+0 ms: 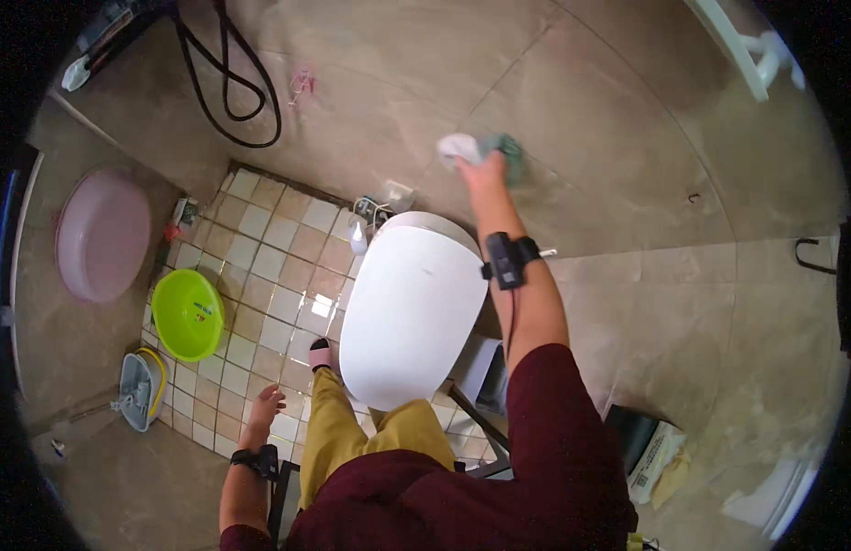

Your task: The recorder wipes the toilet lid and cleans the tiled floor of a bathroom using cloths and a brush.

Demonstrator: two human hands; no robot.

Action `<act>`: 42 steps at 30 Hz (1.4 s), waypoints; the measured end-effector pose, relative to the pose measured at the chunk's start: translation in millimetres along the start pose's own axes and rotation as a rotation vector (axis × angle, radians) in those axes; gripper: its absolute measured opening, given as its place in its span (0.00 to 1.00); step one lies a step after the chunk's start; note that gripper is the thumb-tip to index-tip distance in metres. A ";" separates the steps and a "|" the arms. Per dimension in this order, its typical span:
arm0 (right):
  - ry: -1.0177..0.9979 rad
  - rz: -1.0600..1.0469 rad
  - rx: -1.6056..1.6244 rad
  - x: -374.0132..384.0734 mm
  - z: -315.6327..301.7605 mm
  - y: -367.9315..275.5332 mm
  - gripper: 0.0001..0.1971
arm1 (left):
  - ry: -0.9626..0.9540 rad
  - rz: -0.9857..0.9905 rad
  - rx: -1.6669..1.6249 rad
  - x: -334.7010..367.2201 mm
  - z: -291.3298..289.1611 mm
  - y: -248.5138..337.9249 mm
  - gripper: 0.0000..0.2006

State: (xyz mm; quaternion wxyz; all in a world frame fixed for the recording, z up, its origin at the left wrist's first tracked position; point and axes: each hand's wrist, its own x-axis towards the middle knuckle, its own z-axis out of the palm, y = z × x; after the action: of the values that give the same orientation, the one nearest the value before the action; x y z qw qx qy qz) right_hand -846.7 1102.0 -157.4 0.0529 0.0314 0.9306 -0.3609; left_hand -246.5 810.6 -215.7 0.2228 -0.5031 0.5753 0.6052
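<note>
My right hand [483, 174] reaches up to the beige tiled wall above the toilet, closed on a cloth [505, 151]. One part of the cloth is green and another is white; motion blurs it, and I cannot tell if it is one piece or two. My left hand [268, 402] hangs low over the floor with its fingers loosely bent and apart, holding nothing. Below my right arm stands the white toilet [412, 308] with its lid down. Each wrist or forearm wears a black strapped device.
A lime green basin [188, 315] and a grey bucket [143, 390] with a yellow rim stand at the left. A pink basin [104, 235] leans on the left wall. A black hose [276, 124] hangs on the wall. A white bottle [358, 236] stands beside the toilet.
</note>
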 end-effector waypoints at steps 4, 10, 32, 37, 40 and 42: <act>-0.238 0.478 1.748 32.3 11.2 -94.0 0.18 | -0.188 0.099 0.063 53.7 25.7 22.7 0.22; 0.021 -0.146 1.325 -4.7 -18.5 -240.4 0.14 | -0.070 0.089 0.035 63.2 -28.9 15.1 0.20; 0.221 -0.911 -1.265 4.3 22.4 -163.0 0.13 | -0.022 0.236 0.153 138.0 -86.6 -33.9 0.20; 0.054 -0.594 -1.390 -5.8 -8.5 -101.8 0.13 | 0.051 0.185 0.224 142.7 -127.7 -63.0 0.20; -0.064 -0.411 -1.429 -24.3 -11.7 -82.3 0.13 | 0.113 0.156 0.295 146.3 -141.7 -82.1 0.21; -0.047 -0.312 -1.207 -32.5 -18.8 -59.1 0.13 | 0.134 0.144 0.305 141.3 -150.8 -87.8 0.21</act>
State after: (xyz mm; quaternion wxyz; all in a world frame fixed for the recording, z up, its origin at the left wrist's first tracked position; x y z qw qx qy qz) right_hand -821.6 1070.4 -100.2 0.0284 -0.1484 0.9627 0.2245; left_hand -174.6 649.1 -354.1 0.2138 -0.4602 0.7084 0.4906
